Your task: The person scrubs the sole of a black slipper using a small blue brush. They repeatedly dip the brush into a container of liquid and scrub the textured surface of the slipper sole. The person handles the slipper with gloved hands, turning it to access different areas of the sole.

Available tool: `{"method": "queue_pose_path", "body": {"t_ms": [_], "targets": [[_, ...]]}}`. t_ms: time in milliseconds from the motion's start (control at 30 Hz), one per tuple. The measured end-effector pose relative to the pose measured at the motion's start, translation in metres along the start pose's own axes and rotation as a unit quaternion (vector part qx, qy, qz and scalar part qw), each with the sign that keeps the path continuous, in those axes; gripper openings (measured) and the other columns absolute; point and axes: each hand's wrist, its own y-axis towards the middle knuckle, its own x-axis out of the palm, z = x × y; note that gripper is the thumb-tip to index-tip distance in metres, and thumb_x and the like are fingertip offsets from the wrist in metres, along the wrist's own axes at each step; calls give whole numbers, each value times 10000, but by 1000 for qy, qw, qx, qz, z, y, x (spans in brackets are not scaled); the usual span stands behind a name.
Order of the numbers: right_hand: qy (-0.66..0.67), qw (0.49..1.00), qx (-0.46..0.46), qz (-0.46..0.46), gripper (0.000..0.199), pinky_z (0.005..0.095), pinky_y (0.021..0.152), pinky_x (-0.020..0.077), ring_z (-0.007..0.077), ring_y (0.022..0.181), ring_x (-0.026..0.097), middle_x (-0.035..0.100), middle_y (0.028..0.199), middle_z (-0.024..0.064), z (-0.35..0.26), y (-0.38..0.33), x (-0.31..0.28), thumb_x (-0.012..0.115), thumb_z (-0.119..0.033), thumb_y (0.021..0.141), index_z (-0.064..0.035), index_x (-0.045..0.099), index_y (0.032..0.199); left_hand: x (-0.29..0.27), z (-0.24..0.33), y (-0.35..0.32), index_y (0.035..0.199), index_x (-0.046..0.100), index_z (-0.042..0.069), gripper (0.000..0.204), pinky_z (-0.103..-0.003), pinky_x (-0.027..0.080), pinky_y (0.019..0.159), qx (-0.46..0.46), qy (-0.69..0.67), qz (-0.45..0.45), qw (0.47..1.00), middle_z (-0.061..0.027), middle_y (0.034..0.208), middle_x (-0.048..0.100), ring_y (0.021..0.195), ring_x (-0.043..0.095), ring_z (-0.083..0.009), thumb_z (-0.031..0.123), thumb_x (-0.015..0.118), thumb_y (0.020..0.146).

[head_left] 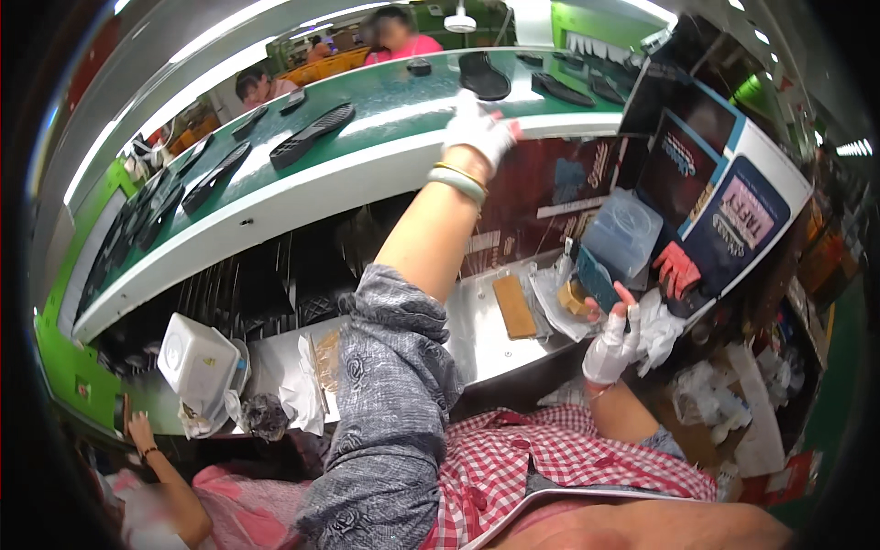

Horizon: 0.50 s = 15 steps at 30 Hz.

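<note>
My left arm reaches forward over the edge of a green conveyor belt (pixel 390 105). My left hand (pixel 477 133), in a white glove with bare fingertips, is stretched out just short of a black shoe sole (pixel 484 78). Its thumb stands apart, and I see nothing held; whether the fingertips touch the sole is unclear. My right hand (pixel 612 346), also in a white glove, is raised near my body with its fingers spread and nothing visible in them. Just beyond its fingertips are a teal flat piece (pixel 598 280) and a small tan block (pixel 574 298).
More soles lie along the belt, including a long ridged one (pixel 312 136). Below it, a metal shelf (pixel 481 353) bears a brown pad (pixel 515 307), a clear plastic tub (pixel 623 234) and a white container (pixel 197 357). A red glove (pixel 678 269) hangs by printed cartons. A co-worker's arm (pixel 165 467) is at left.
</note>
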Motion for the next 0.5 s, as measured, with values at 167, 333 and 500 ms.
{"method": "queue_pose_path", "body": {"t_ms": [167,333,500], "targets": [[-55,998,27,-3,332,226,637,461,132,770,627,638,998,105,-1,-7,-12,456,-229,995,22,525,1200,-67,27,-4,1111,608,35,380,-399,475,888,340,586,28,735,-177,1071,629,1009,594,-340,324,582,866],[-65,996,52,-26,315,217,626,445,115,740,618,639,915,80,13,-4,-18,454,-238,994,7,530,1178,-163,142,-11,1194,568,70,483,-443,422,954,231,875,224,362,-177,1295,508,1147,513,-344,349,546,800],[-10,997,68,-38,315,224,624,439,108,711,590,642,910,79,16,-5,-7,478,-255,986,7,543,1149,-230,212,-6,1308,529,219,645,-400,355,1053,89,891,295,332,-105,1351,503,1237,469,-292,527,618,747]]}}
